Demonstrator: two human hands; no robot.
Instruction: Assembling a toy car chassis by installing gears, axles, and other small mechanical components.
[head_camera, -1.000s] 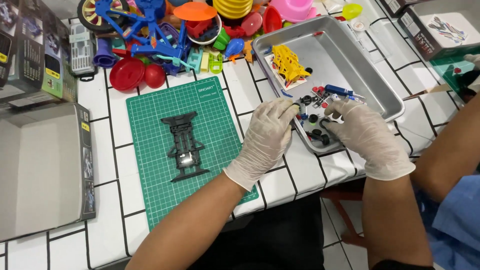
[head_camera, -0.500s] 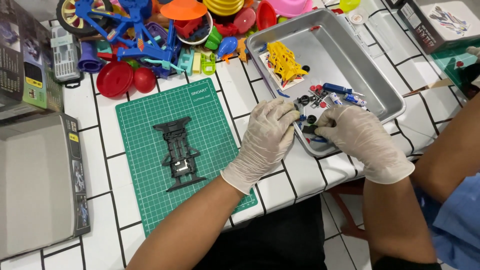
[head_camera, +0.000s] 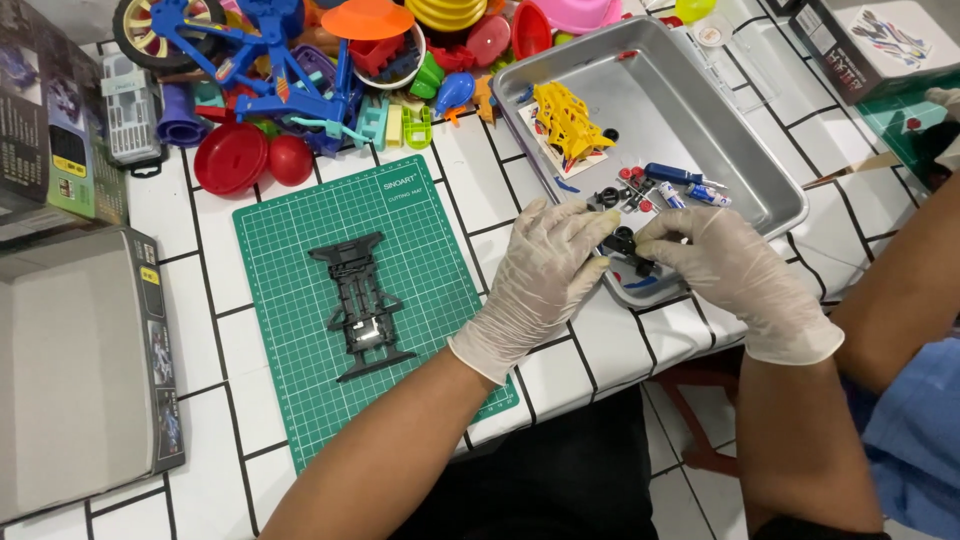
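Both of my hands wear pale gloves and meet at the near corner of a metal tray (head_camera: 700, 110). My left hand (head_camera: 545, 270) and my right hand (head_camera: 715, 265) pinch a small black wheel part (head_camera: 622, 243) between their fingertips. In the tray lie a yellow plastic part frame (head_camera: 567, 118), a blue-handled screwdriver (head_camera: 678, 175), small batteries and several small black and red parts. A black toy car chassis (head_camera: 357, 303) lies on a green cutting mat (head_camera: 300, 250), well to the left of my left hand.
A pile of colourful plastic toys (head_camera: 300, 70) fills the table's far side. Cardboard boxes (head_camera: 75, 360) sit at the left. Another box (head_camera: 880, 40) stands at the far right, where another person's arm in a blue sleeve (head_camera: 910, 300) reaches in.
My hands have stayed at the tray's near corner, fingers shifting around the small black part. The view has drifted a little.
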